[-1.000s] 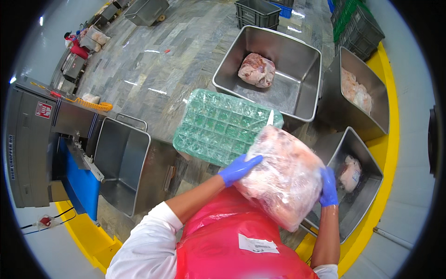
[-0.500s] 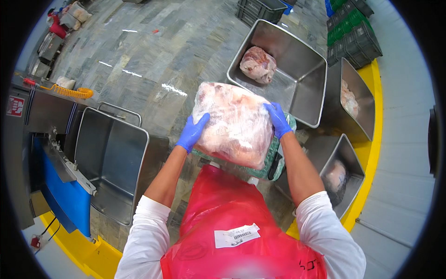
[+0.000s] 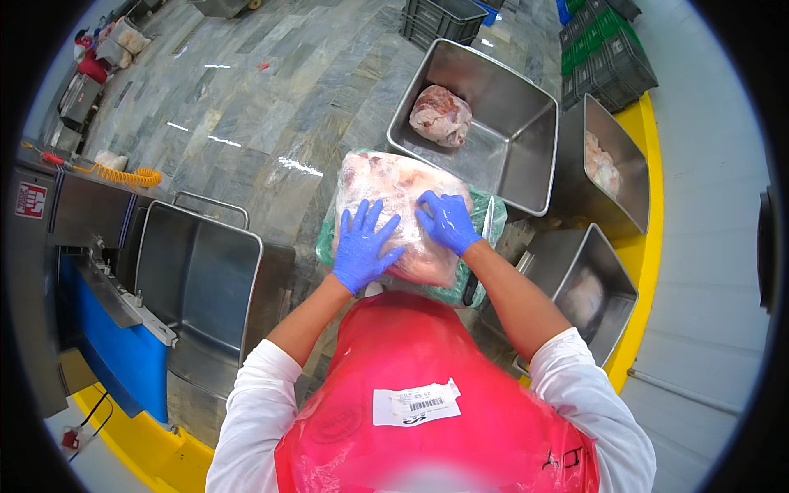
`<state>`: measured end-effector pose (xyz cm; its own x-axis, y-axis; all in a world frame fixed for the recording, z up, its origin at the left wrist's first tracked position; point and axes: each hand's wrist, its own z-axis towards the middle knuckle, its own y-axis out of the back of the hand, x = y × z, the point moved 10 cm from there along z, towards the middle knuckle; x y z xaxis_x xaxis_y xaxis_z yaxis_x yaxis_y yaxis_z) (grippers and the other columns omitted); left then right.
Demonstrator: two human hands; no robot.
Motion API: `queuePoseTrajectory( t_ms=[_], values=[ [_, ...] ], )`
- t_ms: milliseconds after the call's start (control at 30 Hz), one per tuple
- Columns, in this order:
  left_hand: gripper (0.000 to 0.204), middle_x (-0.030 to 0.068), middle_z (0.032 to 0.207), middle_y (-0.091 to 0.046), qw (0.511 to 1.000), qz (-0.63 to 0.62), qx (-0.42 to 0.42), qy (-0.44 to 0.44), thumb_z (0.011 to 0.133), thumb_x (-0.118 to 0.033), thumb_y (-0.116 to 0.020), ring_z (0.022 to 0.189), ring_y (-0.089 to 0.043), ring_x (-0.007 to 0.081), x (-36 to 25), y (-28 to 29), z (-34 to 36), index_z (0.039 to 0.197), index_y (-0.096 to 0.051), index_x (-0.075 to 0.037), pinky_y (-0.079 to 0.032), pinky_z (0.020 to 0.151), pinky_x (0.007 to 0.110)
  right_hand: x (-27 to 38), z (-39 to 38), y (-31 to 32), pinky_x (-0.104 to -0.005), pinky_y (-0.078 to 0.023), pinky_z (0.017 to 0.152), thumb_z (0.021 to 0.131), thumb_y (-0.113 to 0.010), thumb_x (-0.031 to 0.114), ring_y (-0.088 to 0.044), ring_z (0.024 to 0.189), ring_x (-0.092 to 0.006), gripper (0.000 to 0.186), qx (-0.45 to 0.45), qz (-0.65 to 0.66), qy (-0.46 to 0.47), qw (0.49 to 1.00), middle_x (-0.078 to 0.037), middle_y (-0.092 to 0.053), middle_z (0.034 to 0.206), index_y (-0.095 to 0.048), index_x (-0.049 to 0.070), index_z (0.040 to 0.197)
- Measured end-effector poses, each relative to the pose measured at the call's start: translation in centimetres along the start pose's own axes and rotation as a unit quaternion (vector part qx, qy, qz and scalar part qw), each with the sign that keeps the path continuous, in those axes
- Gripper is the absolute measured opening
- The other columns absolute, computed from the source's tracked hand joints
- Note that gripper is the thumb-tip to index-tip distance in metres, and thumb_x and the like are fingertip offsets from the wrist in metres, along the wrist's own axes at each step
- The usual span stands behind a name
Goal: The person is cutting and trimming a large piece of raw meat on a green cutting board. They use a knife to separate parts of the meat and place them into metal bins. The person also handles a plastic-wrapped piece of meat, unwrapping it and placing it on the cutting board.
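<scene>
Both my hands lie flat on a large plastic-wrapped slab of raw meat [image 3: 400, 215], which rests on an upturned green plastic crate [image 3: 460, 283] directly in front of me. My left hand [image 3: 362, 245], in a blue glove, presses the near left part of the slab with its fingers [image 3: 367, 218] spread wide; my right hand [image 3: 446, 222], also gloved in blue, presses the near right part, fingers splayed and holding nothing closed. A knife [image 3: 481, 255] lies along the right edge of the crate, just beside my right wrist. The floor [image 3: 271, 90] is grey streaked stone tile with wet glints. Beyond the crate stands a large steel bin [image 3: 526, 156] with one wrapped piece of meat [image 3: 441, 115] in its far left corner. To the right are two more steel bins [image 3: 612, 172], each containing pale meat. At my left stands an open steel cart [image 3: 197, 271] with a handle at its far edge, next to a steel machine with a blue panel [image 3: 115, 353]. A yellow kerb [image 3: 649, 246] borders the floor on the right, and dark and green crates [image 3: 612, 49] are stacked at the far right. I wear a red plastic apron [image 3: 427, 403] over white sleeves.
</scene>
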<state>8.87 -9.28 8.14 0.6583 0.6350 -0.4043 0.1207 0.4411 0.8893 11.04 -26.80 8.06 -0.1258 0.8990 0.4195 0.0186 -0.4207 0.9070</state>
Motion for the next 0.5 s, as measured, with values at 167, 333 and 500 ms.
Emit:
queuePoseTrajectory(
  t_ms=[167,333,500],
  values=[
    [0.072,0.0228,0.163,-0.034,0.999,0.004,0.023,0.042,0.091,-0.057,-0.067,0.152,-0.026,0.0476,-0.4,-0.1,0.1,0.151,-0.054,-0.019,-0.016,0.121,0.068,-4.1,-6.1,1.2,-0.0526,-0.052,0.071,0.096,-0.063,0.029,-0.069,0.076,-0.0429,0.017,-0.005,0.118,-0.034,0.992,-0.021,-0.071,0.08,-0.066,0.013,0.102],
    [0.081,0.0267,0.161,-0.035,0.997,0.038,0.028,0.053,0.088,-0.057,-0.071,0.15,-0.028,0.0503,-2.9,-0.4,0.7,0.154,-0.048,-0.014,-0.02,0.12,0.066,-7.9,-13.4,3.9,-0.0467,-0.055,0.069,0.096,-0.064,0.025,-0.07,0.074,-0.0393,0.015,0.06,0.153,-0.108,0.98,-0.02,-0.071,0.084,-0.07,0.011,0.101],
    [0.087,0.0276,0.16,-0.036,0.995,0.015,0.095,-0.037,0.087,-0.055,-0.073,0.148,-0.031,0.0507,-9.2,-1.9,2.5,0.155,-0.044,-0.011,-0.023,0.12,0.063,-9.1,-16.8,6.8,-0.0358,-0.054,0.068,0.094,-0.071,0.021,-0.066,0.068,-0.0204,0.016,-0.032,0.33,-0.117,0.936,-0.014,-0.07,0.079,-0.073,0.006,0.101]
  ],
)
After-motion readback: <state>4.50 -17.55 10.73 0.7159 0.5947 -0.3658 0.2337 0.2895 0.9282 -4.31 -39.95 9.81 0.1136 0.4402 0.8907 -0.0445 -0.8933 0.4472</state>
